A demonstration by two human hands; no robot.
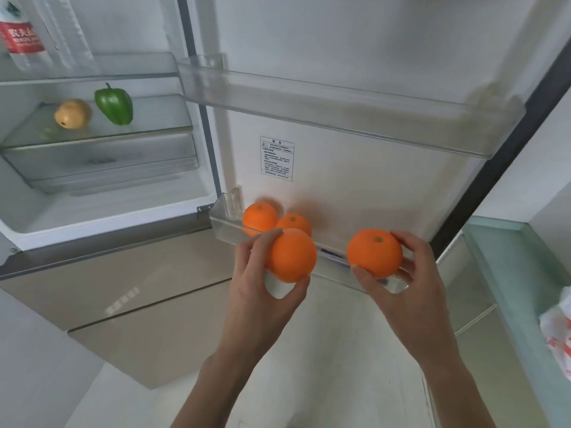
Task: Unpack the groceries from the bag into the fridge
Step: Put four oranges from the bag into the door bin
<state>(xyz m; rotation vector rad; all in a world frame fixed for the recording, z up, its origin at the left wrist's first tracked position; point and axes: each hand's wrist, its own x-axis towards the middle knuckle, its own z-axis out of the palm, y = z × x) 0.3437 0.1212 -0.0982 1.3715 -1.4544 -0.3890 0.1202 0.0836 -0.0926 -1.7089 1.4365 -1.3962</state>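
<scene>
At nine o'clock the shelf [102, 131] holds a pear [73, 113] and pepper [114, 103]. At centre, our left hand [262, 285] curls round an orange [292, 255] just over the door bin [227, 225], where two oranges [260, 217] already sit touching. We lower this one in at three o'clock of that pair. Our right hand [401, 273] cups another orange [374, 253]; we set it further right, releasing only once it rests. The bag [559, 329] waits at four o'clock.
</scene>
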